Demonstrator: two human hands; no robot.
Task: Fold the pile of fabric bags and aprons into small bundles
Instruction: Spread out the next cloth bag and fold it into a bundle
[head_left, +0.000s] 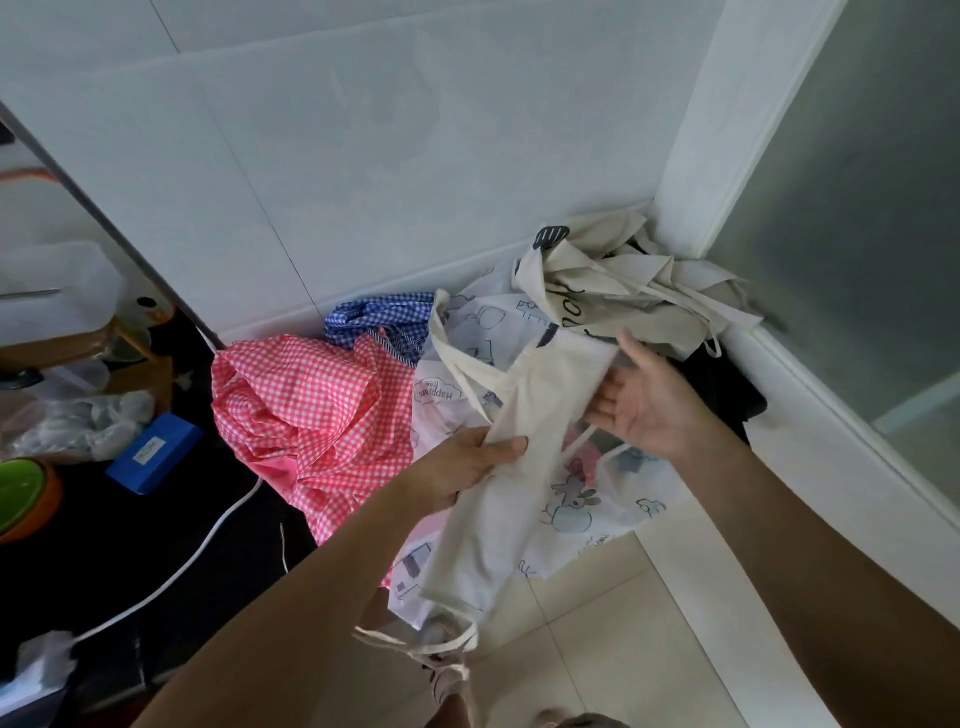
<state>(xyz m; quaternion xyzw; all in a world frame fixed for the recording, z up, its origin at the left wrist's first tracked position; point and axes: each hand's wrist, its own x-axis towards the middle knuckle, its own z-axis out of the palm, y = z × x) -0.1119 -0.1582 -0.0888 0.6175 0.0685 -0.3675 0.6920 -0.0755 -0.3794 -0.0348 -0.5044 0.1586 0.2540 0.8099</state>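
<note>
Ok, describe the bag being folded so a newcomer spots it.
Where the white wall meets the frosted glass door lies a fabric pile. Above it the left hand grips a long cream bag, right hand open beside it. It is plain, unlike the cartoon-printed sheet beneath and the lettered bag behind.

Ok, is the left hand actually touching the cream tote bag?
Touching. The head view shows the left hand gripping the cream tote bag, its thumb laid across the front of the fabric and its fingers behind.
</note>
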